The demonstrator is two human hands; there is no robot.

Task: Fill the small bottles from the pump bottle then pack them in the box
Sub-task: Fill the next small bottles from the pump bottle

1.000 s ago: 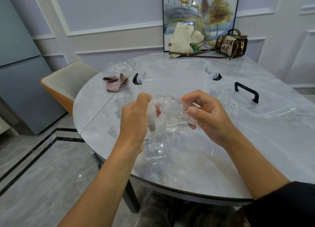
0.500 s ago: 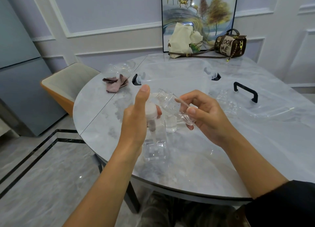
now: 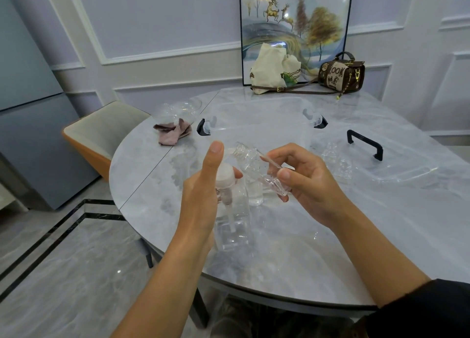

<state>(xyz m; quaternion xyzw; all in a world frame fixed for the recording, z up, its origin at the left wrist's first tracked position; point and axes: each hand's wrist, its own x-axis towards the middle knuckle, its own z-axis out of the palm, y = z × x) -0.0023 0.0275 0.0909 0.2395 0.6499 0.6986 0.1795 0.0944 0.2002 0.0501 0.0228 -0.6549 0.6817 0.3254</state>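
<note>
The left hand [image 3: 203,192] grips the clear pump bottle [image 3: 232,226], which stands on the marble tabletop [image 3: 381,236] near the front edge. Its fingers curl round the white pump head [image 3: 225,177], and the thumb points straight up, off the pump. The right hand [image 3: 307,182] pinches a small clear bottle [image 3: 254,165] between thumb and fingers. It is tilted, with its open mouth just beside the pump head, to that head's far right. A second small bottle [image 3: 255,194] stands upright just behind the pump bottle. Two more [image 3: 332,152] stand to the right, near the clear lid with its black handle [image 3: 365,144]. The transparent box [image 3: 259,119] sits farther back at centre. A pink cloth [image 3: 174,134] lies to the far left of it.
</note>
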